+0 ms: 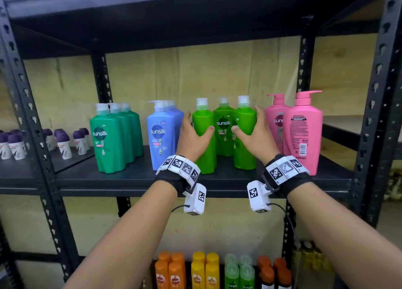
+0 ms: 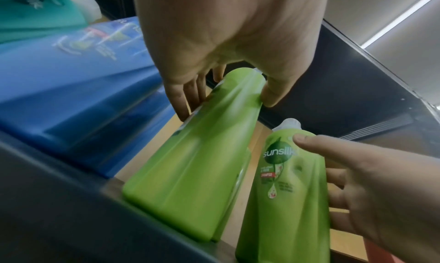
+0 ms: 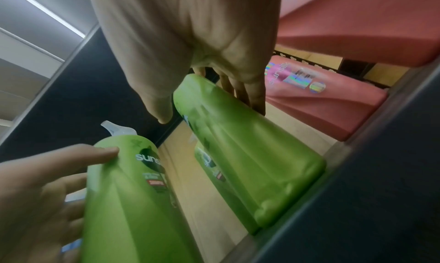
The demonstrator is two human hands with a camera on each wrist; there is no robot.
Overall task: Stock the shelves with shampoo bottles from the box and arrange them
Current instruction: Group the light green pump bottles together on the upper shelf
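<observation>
Three light green shampoo bottles stand upright mid-shelf on the black shelf [image 1: 130, 179]. My left hand [image 1: 195, 134] grips the left green bottle [image 1: 204, 149], thumb on its front and fingers round its left side. My right hand [image 1: 252, 134] grips the right green bottle [image 1: 244, 153] the same way from the right. The third green bottle [image 1: 224, 136] stands between and behind them. In the left wrist view my left hand [image 2: 221, 90] clasps its bottle [image 2: 197, 163]. In the right wrist view my right hand [image 3: 209, 101] clasps its bottle [image 3: 250, 163].
Dark green bottles [image 1: 113, 140] and blue pump bottles [image 1: 162, 136] stand to the left, pink pump bottles [image 1: 302, 132] close on the right. Small purple-capped bottles [image 1: 65, 142] fill the neighbouring shelf. Orange, yellow and green bottles [image 1: 204, 271] sit below. A black upright [image 1: 374, 114] bounds the right.
</observation>
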